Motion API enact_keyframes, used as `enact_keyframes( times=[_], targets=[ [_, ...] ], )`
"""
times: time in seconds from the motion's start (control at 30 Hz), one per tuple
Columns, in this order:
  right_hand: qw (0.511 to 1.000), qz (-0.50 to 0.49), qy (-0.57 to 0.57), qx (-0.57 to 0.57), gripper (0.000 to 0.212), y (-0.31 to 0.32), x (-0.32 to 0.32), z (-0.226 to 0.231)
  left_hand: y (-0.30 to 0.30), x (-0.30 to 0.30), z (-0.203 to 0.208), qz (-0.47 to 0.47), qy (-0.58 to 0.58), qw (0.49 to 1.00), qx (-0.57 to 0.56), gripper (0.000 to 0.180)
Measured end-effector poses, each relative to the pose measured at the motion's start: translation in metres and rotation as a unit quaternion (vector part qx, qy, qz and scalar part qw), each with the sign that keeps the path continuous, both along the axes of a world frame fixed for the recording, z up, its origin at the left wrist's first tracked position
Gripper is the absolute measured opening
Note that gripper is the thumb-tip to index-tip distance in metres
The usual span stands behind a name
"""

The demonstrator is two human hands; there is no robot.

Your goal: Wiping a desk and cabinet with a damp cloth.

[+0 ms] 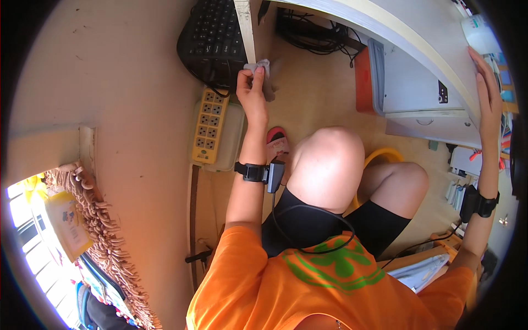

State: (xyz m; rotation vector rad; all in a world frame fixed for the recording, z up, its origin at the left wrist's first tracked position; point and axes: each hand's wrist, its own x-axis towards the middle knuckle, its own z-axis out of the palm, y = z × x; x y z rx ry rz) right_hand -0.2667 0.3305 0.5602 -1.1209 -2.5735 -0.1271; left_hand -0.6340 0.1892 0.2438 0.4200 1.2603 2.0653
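My left hand pinches a crumpled grey cloth at the lower end of an upright, worn white panel edge. Part of the cloth hangs down past my fingers. My right hand lies with its fingers stretched out against the curved edge of a white desk, and nothing shows in it. Each wrist wears a black strap, with a small dark device on the left one and a thin cable leading off both.
A black keyboard and a yellow power strip are left of my left hand. Bundled black cables, a red-and-grey bin and a white drawer sit under the desk. A white container stands near my right hand.
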Motion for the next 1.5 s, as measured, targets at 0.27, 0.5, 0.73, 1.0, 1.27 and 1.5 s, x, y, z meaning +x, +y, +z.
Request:
enact_keyframes(
  times=[0.27, 0.5, 0.73, 1.0, 1.27, 1.5],
  targets=[
    [1.0, 0.002, 0.009, -0.021, 0.037, -0.001, -0.004, 0.0, -0.003, -0.001, -0.116, -0.028, -0.182, 0.983, 0.002, 0.011],
    [0.999, -0.018, -0.021, -0.027, 0.038, 0.0, 0.003, 0.005, -0.005, 0.0, -0.027, -0.046, -0.046, 0.998, 0.001, 0.015],
    [1.0, -0.001, -0.024, -0.005, 0.037, 0.004, -0.006, 0.004, 0.0, -0.002, -0.095, 0.025, -0.099, 0.994, -0.036, 0.013],
    [0.996, -0.029, 0.036, -0.08, 0.039, 0.0, -0.015, -0.001, 0.003, -0.014, -0.281, 0.112, -0.117, 0.967, -0.199, 0.022],
    [0.997, -0.038, 0.008, -0.072, 0.046, -0.006, -0.004, 0.007, 0.056, 0.013, -0.345, 0.144, -0.493, 0.837, -0.188, 0.027],
    [0.996, -0.054, 0.004, -0.072, 0.045, -0.012, -0.016, 0.008, 0.042, 0.013, -0.35, 0.097, -0.532, 0.839, -0.068, 0.024]
  ],
)
